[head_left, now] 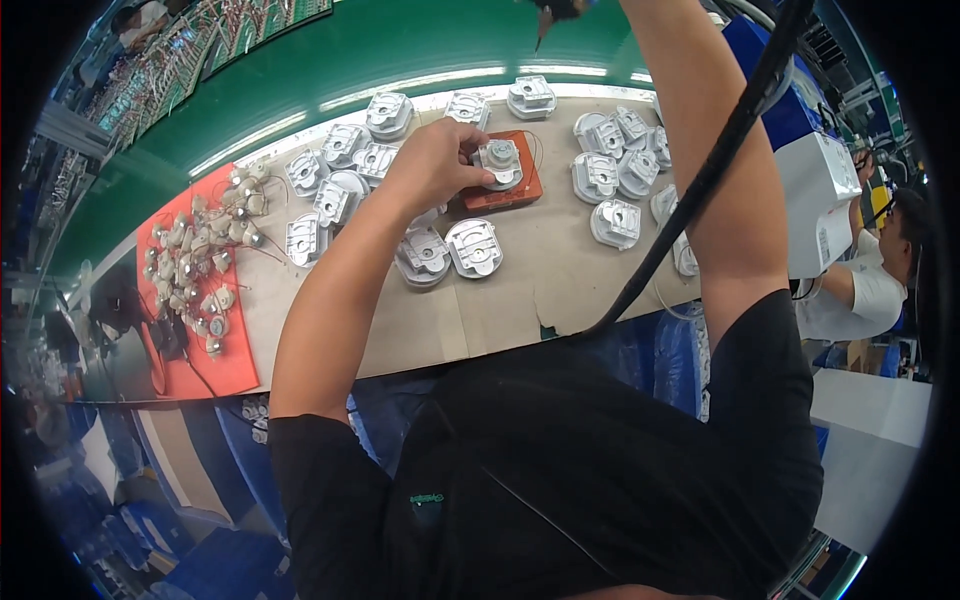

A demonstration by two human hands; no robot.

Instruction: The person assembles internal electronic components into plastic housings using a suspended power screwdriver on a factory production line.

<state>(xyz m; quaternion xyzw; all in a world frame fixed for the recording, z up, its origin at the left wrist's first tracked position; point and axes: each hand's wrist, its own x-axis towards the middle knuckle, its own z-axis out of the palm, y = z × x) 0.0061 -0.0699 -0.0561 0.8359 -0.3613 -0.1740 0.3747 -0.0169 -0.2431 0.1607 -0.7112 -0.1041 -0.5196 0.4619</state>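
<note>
My left hand (440, 162) grips a white plastic housing (502, 178) by its left side, thumb at the front edge and fingers behind. A round, pale grey motor-like part (502, 152) sits on top of that housing. Underneath is an orange-brown block (506, 200) lying on the table. My right forearm (690, 80) reaches up past the top edge, so the hand itself is out of sight. Near there, a dark tool with a thin pointed tip (541, 30) hangs into the picture; what holds it is hidden.
Several white housings stand left of the block (340, 145) and right of it (615, 222). Small motors with wires cover a red-orange mat (235, 350) at the left. A thick black cable (690, 205) crosses before my right arm. Another person (850, 290) sits at the far right.
</note>
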